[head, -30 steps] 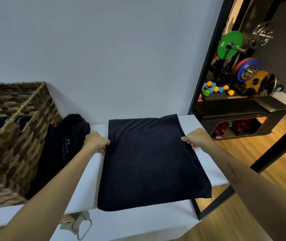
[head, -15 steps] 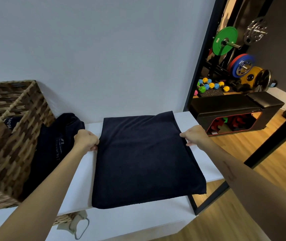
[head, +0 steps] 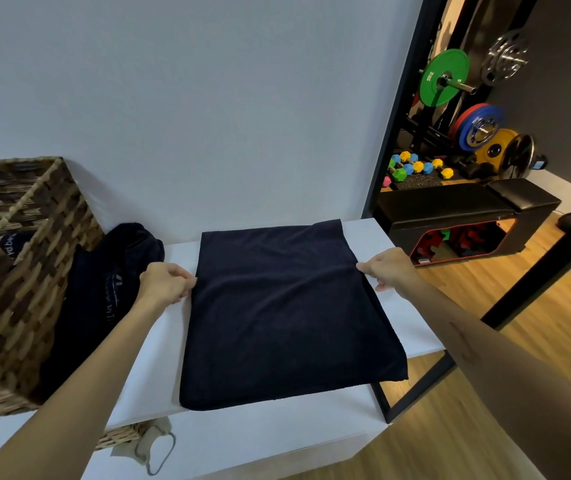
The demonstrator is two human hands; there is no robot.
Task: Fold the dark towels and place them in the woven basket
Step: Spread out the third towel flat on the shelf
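Pinching the dark towel at mid-edges as before, both hands hold unmoved.

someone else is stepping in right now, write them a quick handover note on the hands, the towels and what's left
Left hand: pinches the left edge of the dark towel.
Right hand: pinches its right edge.
The towel lies flat, already folded at least once, on the white shelf top, its near right corner hanging over the edge.
Woven basket stands at left with dark cloth inside; a crumpled dark towel lies between the basket and the flat towel.
Left to do: probably fold this towel again, put it in the basket, then fold the crumpled one.
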